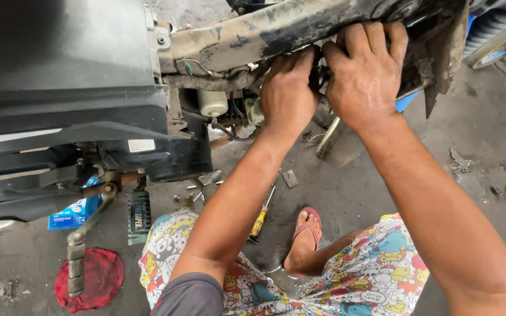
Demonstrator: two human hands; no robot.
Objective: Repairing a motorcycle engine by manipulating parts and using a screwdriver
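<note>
Left hand: the left hand (289, 92) reaches up under a grimy frame rail (276, 32) of a motorcycle, its fingers (300, 61) curled onto a small dark part tucked just below the rail; what exactly they grip is hidden.
Right hand: the right hand (363, 75) sits just beside the left, touching it at the knuckles, fingers (376, 38) clenched over the lower edge of the same rail.
Frame rail: directly above both sets of fingers, running up toward the right, mud-caked and scuffed.
White cylinder: a small white cylinder (212, 103) hangs under the rail, left of the left fingers, among wires.
Floor below the fingers: a screwdriver (262, 212) with a yellow handle lies on the concrete floor (487, 123), near a foot in a red sandal (307, 231).
Far left of the fingers: a kick lever (89, 225) hangs over a red rag (92, 280); a blue box (74, 213) lies behind it.
Clothing: cartoon-print shorts (376, 275) cover the knees.
</note>
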